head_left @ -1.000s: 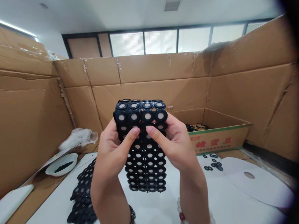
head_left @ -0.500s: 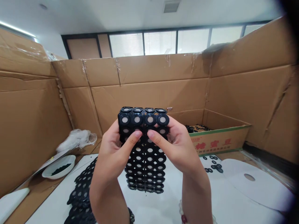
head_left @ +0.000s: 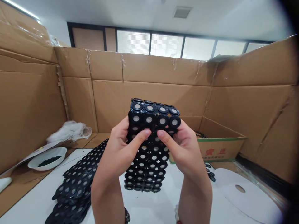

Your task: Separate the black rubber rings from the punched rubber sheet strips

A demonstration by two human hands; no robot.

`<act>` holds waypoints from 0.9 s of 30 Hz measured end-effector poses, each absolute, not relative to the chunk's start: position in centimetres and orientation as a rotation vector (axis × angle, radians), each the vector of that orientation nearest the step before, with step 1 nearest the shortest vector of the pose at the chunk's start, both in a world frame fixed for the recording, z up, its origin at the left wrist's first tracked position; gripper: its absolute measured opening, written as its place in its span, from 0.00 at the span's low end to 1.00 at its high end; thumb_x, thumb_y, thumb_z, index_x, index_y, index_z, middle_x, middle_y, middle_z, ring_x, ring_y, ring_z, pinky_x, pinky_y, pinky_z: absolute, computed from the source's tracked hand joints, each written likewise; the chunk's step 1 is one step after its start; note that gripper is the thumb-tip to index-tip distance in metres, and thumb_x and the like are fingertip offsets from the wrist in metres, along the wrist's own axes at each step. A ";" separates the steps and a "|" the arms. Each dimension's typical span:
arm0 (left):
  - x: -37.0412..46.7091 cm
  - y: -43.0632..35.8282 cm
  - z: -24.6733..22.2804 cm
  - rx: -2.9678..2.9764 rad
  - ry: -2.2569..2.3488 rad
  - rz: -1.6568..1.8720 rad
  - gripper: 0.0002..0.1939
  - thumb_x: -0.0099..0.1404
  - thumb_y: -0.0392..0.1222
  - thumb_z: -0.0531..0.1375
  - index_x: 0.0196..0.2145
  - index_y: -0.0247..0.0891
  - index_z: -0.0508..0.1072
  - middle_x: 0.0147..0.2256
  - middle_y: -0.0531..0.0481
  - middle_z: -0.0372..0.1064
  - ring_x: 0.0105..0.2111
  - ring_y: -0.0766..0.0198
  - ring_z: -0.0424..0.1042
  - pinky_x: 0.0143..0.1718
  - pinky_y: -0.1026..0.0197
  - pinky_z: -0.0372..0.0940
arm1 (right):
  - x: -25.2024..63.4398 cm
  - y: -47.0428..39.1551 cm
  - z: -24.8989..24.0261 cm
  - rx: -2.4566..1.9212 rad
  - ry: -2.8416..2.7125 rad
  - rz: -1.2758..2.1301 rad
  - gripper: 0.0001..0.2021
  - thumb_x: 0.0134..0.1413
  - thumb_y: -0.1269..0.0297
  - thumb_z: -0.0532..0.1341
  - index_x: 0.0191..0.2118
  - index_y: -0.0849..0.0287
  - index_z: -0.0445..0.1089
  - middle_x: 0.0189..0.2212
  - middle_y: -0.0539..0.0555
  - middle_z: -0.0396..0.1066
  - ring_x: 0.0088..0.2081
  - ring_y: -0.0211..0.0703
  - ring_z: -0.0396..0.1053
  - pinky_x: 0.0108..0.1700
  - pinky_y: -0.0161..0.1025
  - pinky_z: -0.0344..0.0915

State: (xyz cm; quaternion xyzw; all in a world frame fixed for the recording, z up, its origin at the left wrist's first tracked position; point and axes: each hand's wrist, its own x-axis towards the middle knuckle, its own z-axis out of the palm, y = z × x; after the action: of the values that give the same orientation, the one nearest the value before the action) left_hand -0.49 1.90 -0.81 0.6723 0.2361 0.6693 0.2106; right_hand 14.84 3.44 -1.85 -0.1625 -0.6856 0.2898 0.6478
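Between my two hands hangs a black sheet of joined round discs with pale round centres (head_left: 149, 149), its upper end bent over at the top and its lower end reaching down over the white table. My left hand (head_left: 127, 146) grips its left edge, thumb pressed on the front. On the right edge my right hand (head_left: 179, 143) does the same, its thumb close to the other one. Fingers behind the sheet are mostly hidden. Left of my left forearm, a folded heap of the same disc sheet (head_left: 77, 180) lies on the white table (head_left: 173, 193).
At left stand a white bowl (head_left: 48, 158) with small dark pieces and a crumpled clear plastic bag (head_left: 70, 132). An open cardboard box (head_left: 219, 149) holds black rings at right. Loose black rings (head_left: 209, 172) lie near a white round disc (head_left: 247, 193). Tall cardboard walls (head_left: 149, 68) surround the table.
The view has turned slightly. Both hands and the sheet sit a little further right in view, and the sheet's top is tilted, showing more of its bent-over upper face. Both hands keep their grip.
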 end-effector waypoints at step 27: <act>-1.1 2.6 -0.7 1.660 0.691 1.789 0.24 0.57 0.42 0.70 0.47 0.46 0.64 0.32 0.53 0.77 0.30 0.62 0.78 0.29 0.65 0.71 | 13.8 3.6 -1.7 -0.455 -1.549 0.582 0.06 0.61 0.64 0.61 0.44 0.51 0.70 0.43 0.51 0.76 0.46 0.43 0.73 0.49 0.43 0.70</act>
State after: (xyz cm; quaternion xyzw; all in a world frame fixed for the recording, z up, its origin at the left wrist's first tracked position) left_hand -1.09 2.62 -0.67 0.6249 0.2598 0.6733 0.2978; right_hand 13.75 3.56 -1.73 -0.2006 -0.6829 0.2567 0.6538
